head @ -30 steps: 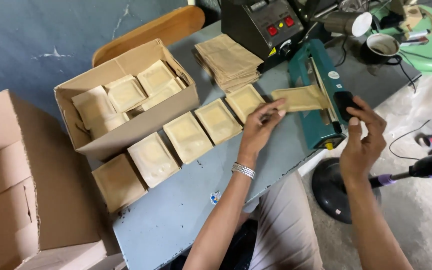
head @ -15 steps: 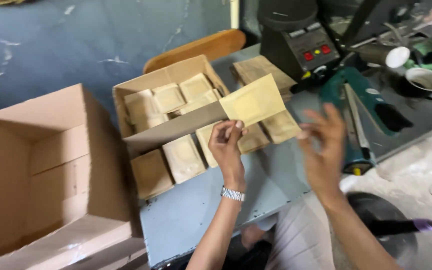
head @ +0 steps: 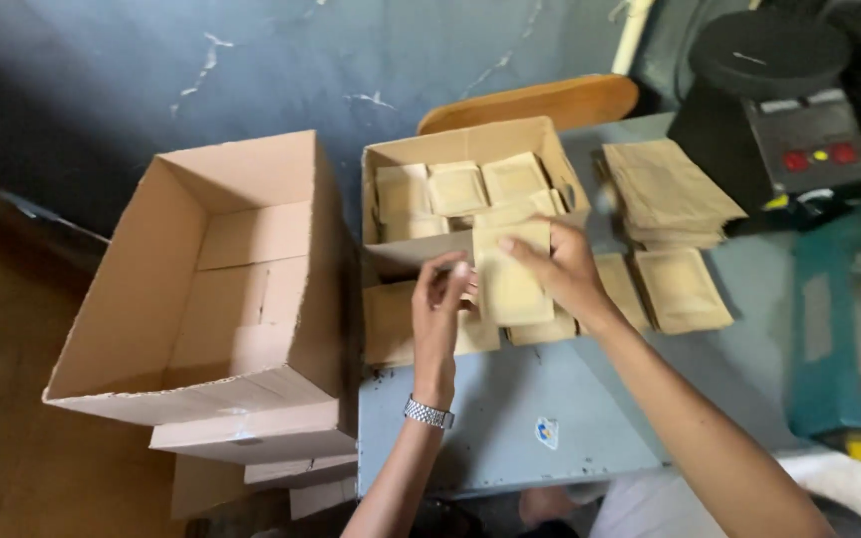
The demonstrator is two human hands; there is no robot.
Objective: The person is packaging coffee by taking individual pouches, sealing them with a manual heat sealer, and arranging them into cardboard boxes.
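While my right hand (head: 560,269) keeps its grip clamped on a brown paper pouch (head: 510,279), my left hand (head: 440,299) touches the pouch's left edge with fingers loosely apart, over the tabletop (head: 510,418).

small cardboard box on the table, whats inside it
The small cardboard box holds several flat brown paper pouches lying overlapped. Its bottom and any pouches beneath them are covered.
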